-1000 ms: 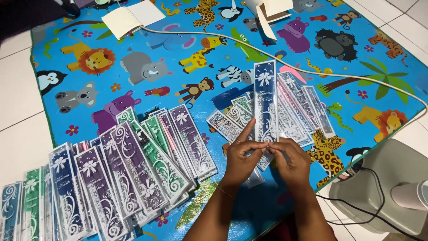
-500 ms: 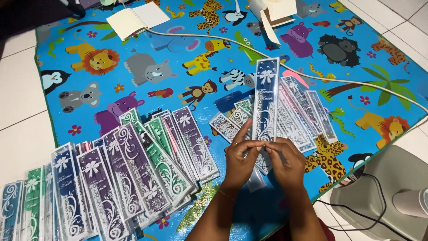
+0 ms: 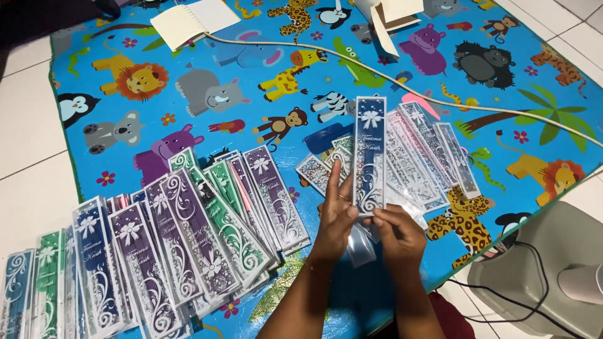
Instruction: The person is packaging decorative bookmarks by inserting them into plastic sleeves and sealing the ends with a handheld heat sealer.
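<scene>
Fingers (image 3: pixel 352 212) of both hands are pinching the bottom end of a tall navy card sleeve (image 3: pixel 369 150), standing it above the animal play mat (image 3: pixel 188 81). Such a low grip is risking it flopping or slipping.

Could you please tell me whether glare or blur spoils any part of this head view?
Head view: mostly sharp and evenly lit; the clear sleeves of the packet pile catch white glare; the dark blue packet held by the left hand and right hand stays crisp; the top left corner falls dark; the mat looks slightly bowed at the edges.
</scene>
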